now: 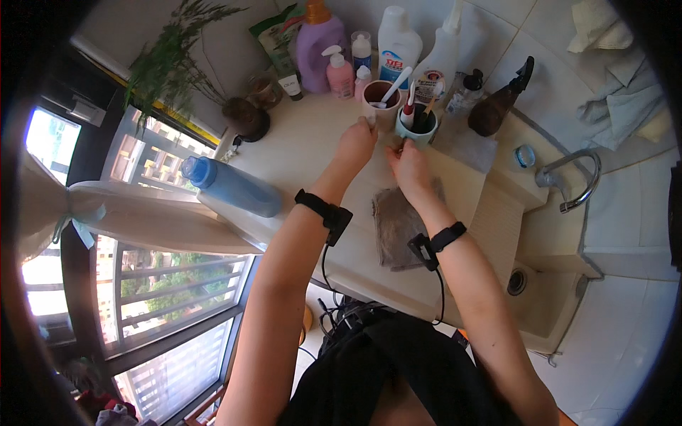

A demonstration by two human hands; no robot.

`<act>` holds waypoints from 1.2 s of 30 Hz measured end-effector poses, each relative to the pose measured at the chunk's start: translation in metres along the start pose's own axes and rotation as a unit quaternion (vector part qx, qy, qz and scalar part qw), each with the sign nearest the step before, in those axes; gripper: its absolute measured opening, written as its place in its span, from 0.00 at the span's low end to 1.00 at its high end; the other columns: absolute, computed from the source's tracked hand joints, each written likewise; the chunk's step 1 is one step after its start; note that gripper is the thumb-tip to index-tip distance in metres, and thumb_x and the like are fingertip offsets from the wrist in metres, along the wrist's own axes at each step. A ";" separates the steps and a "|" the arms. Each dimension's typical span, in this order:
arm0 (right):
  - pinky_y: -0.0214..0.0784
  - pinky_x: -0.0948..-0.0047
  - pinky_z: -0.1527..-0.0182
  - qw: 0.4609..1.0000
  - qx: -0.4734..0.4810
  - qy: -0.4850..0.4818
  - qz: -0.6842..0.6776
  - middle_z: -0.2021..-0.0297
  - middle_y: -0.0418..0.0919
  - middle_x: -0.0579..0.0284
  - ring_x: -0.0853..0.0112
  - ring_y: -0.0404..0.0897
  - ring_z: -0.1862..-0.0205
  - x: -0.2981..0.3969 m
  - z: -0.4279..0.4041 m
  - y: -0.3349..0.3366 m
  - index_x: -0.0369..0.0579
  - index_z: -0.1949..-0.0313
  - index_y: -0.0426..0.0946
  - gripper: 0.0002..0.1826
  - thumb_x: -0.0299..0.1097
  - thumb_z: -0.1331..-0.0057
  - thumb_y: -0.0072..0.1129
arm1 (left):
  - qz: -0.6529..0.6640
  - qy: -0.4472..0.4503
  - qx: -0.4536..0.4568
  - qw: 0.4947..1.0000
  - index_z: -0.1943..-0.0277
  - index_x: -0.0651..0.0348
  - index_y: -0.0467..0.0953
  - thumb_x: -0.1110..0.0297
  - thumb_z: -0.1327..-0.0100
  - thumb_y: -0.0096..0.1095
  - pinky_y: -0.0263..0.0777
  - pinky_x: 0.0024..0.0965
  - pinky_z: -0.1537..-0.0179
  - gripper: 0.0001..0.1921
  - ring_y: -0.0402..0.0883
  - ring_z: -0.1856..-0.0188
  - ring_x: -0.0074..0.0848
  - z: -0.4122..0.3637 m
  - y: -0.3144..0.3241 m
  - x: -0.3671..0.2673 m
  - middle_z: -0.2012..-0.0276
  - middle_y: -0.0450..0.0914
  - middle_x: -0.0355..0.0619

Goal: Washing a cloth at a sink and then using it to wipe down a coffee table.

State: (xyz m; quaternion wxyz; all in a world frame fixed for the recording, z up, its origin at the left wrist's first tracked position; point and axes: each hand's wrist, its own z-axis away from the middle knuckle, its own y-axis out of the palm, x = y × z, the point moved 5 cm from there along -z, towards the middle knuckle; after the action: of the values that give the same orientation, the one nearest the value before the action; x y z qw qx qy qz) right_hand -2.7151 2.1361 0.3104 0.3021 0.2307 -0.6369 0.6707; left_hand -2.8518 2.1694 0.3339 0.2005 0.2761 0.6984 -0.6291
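Two toothbrush cups stand side by side toward the back of the counter. My left hand (358, 142) pinches the near side of the pink cup (381, 118), seemingly at its handle. A white toothbrush (397, 85) leans inside that cup with a white tube. At the near side of the mint-green cup (417, 137), the fingers of my right hand (410, 164) are closed, apparently around its handle, which they hide. A red-and-white electric toothbrush (409, 106) and another brush (429, 106) stick up from it. Under my right wrist lies a folded grey-brown cloth (391, 229).
Behind the cups are a purple detergent bottle (321, 53), a pink pump bottle (339, 77), white cleaner bottles (397, 40) and a brown spray bottle (493, 109). A blue bottle (240, 189) lies left; a potted plant (245, 117) stands behind it. The sink (551, 298) and faucet (581, 181) are right.
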 end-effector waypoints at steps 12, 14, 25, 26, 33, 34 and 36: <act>0.70 0.52 0.68 0.996 -0.020 0.002 -0.084 0.71 0.78 0.38 0.46 0.78 0.68 0.006 -0.023 0.008 0.36 0.65 0.67 0.18 0.41 0.40 0.57 | -0.013 0.025 -0.028 0.999 0.66 0.66 0.66 0.64 0.39 0.53 0.71 0.47 0.66 0.12 0.77 0.68 0.50 -0.018 0.008 0.001 0.72 0.77 0.59; 0.70 0.52 0.67 0.996 -0.015 0.005 -0.092 0.71 0.77 0.38 0.46 0.78 0.67 0.008 -0.023 0.009 0.36 0.65 0.67 0.18 0.41 0.40 0.57 | -0.017 0.020 -0.025 0.999 0.65 0.66 0.66 0.64 0.39 0.53 0.71 0.47 0.66 0.12 0.77 0.68 0.50 -0.019 0.008 0.002 0.72 0.77 0.59; 0.71 0.57 0.66 1.000 -0.005 0.007 -0.030 0.71 0.78 0.41 0.50 0.78 0.66 0.018 -0.040 0.003 0.34 0.64 0.69 0.20 0.43 0.40 0.57 | -0.014 0.020 -0.039 0.999 0.65 0.65 0.68 0.62 0.39 0.54 0.72 0.45 0.66 0.13 0.78 0.67 0.50 -0.023 0.018 0.012 0.72 0.78 0.59; 0.71 0.56 0.65 0.999 -0.015 0.005 -0.031 0.71 0.78 0.40 0.50 0.78 0.66 0.019 -0.040 0.003 0.34 0.64 0.69 0.20 0.43 0.39 0.57 | -0.015 0.018 -0.042 0.999 0.65 0.65 0.68 0.62 0.39 0.54 0.72 0.46 0.66 0.13 0.78 0.67 0.50 -0.023 0.018 0.012 0.72 0.78 0.59; 0.71 0.55 0.64 0.998 -0.030 0.014 -0.051 0.68 0.78 0.39 0.47 0.78 0.64 0.005 -0.052 0.010 0.35 0.63 0.69 0.18 0.42 0.39 0.56 | -0.009 0.015 -0.046 0.999 0.64 0.66 0.67 0.62 0.39 0.53 0.71 0.47 0.66 0.13 0.78 0.67 0.51 -0.026 0.017 0.003 0.72 0.78 0.60; 0.71 0.55 0.64 0.998 -0.030 0.014 -0.050 0.68 0.78 0.39 0.47 0.78 0.64 0.005 -0.052 0.010 0.35 0.63 0.69 0.18 0.42 0.39 0.56 | -0.009 0.015 -0.046 0.999 0.64 0.66 0.67 0.62 0.39 0.53 0.71 0.47 0.66 0.13 0.78 0.67 0.51 -0.026 0.017 0.002 0.72 0.78 0.60; 0.71 0.55 0.64 0.998 -0.030 0.011 -0.059 0.69 0.77 0.39 0.48 0.78 0.65 0.001 -0.052 0.009 0.35 0.62 0.69 0.18 0.41 0.39 0.56 | 0.000 0.023 -0.044 0.999 0.64 0.66 0.67 0.63 0.38 0.52 0.71 0.47 0.65 0.12 0.77 0.67 0.51 -0.026 0.018 0.000 0.72 0.78 0.60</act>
State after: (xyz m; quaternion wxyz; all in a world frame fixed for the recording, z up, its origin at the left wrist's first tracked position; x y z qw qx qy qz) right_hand -2.7184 2.1883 0.3001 0.3555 0.2512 -0.6388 0.6344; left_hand -2.8389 2.1958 0.3230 0.1961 0.2818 0.7298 -0.5912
